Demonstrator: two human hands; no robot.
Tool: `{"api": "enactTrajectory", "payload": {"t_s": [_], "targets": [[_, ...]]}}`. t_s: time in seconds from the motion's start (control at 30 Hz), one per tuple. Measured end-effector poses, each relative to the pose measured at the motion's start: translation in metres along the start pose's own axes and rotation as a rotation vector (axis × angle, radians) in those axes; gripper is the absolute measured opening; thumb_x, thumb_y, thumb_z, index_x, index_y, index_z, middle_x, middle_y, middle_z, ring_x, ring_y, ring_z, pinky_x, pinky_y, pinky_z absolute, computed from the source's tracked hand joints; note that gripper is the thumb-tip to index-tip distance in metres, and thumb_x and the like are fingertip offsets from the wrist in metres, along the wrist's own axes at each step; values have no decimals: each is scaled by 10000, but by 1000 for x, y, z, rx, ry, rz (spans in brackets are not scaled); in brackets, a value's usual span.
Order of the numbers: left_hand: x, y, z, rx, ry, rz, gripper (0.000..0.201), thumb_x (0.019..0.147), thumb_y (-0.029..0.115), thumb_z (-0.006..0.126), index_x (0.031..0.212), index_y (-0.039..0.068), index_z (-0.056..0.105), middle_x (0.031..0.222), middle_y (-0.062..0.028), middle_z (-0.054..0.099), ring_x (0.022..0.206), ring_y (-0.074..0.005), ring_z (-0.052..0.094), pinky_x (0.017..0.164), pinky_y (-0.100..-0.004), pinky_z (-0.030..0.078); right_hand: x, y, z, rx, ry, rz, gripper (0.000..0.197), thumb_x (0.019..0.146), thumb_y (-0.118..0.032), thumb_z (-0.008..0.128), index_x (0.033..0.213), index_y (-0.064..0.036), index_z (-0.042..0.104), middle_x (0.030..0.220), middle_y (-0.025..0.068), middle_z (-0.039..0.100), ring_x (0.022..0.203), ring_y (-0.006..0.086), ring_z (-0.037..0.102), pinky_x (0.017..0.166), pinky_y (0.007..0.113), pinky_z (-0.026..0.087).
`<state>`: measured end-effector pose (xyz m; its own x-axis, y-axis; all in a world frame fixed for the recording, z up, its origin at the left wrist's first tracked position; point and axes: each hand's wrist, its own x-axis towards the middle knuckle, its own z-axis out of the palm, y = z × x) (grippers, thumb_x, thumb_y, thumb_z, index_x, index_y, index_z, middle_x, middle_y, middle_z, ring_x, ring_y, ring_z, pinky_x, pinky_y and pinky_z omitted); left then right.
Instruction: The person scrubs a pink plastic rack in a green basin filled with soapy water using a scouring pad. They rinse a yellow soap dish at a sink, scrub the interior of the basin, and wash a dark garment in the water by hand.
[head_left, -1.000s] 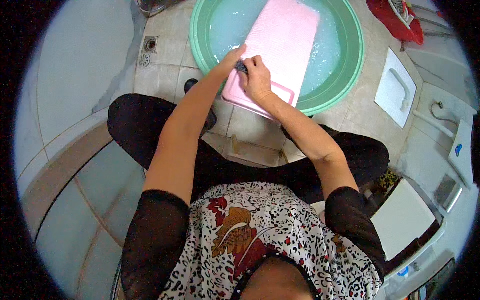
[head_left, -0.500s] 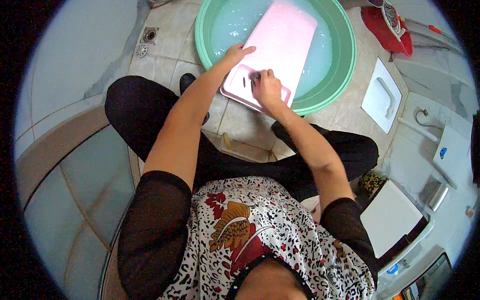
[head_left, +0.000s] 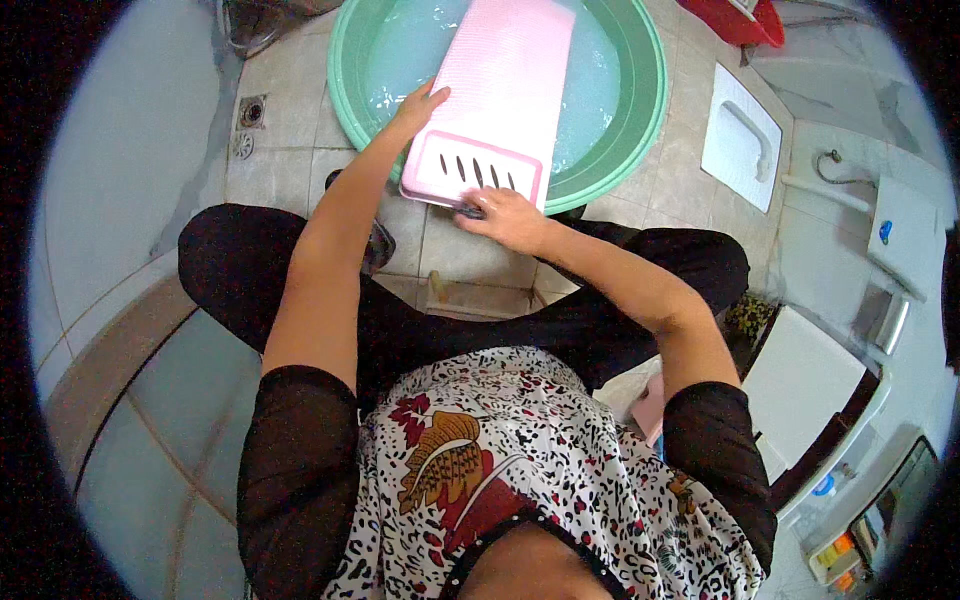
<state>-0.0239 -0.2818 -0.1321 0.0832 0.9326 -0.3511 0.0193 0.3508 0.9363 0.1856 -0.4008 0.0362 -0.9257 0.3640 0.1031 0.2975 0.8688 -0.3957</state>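
A pink washboard point(head_left: 508, 75) with a ridged face leans in a round green tub point(head_left: 648, 95) of cloudy water. Its near end, a pale panel with a row of dark slots, juts over the tub's rim toward me. My left hand point(head_left: 415, 108) grips the board's left edge, thumb lying on the ridged face. At the board's near edge, below the slots, my right hand point(head_left: 505, 220) is closed around a small dark wad point(head_left: 469, 212). Most of that wad is hidden under the fingers, so its exact kind does not show.
Pale tiles cover the floor, with a drain point(head_left: 251, 112) at left. To the right of the tub lies a white squat toilet point(head_left: 742, 140). A red basin point(head_left: 735, 20) stands beyond it. A low wooden stool point(head_left: 480, 298) shows between my legs, and a white-topped cabinet point(head_left: 803, 385) is at right.
My right hand has moved from the slotted panel down to the board's near edge, uncovering more slots. The left hand keeps its hold. The whole view has shifted.
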Motion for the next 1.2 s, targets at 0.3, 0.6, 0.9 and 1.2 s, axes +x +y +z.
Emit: {"api": "enactTrajectory", "payload": {"t_s": [0.3,0.6,0.9,1.2], "targets": [[-35,61,54,945,192,199,656,842,434,468,1215,-93,349,1065,-301,509,1030,-388,491,856,-441,402,-78,83,19,512,564,1269,372,858,-267,495,1102,5,424,1013,246,536,924,385,536,774,430,434],[-42,95,81,946,164,-58,695,862,479,383,1139,-158,362,1033,-347,506,979,-449,504,856,-459,399,-72,159,4,1748,1048,1436,305,903,-252,458,1066,3,495,880,120,599,736,244,602,681,407,511],[-5,137,92,215,-124,-40,695,880,518,299,1235,-77,357,1159,-204,485,1050,-302,480,916,-342,364,25,100,-113,1476,1026,1213,252,689,-119,670,804,86,579,700,134,601,561,190,592,466,336,484],[-21,215,78,293,-41,80,657,875,551,325,1214,-5,415,1075,-115,529,947,-180,512,857,-267,388,74,58,-127,560,594,1197,284,756,-185,591,882,69,567,833,225,571,802,374,572,690,422,471]]}}
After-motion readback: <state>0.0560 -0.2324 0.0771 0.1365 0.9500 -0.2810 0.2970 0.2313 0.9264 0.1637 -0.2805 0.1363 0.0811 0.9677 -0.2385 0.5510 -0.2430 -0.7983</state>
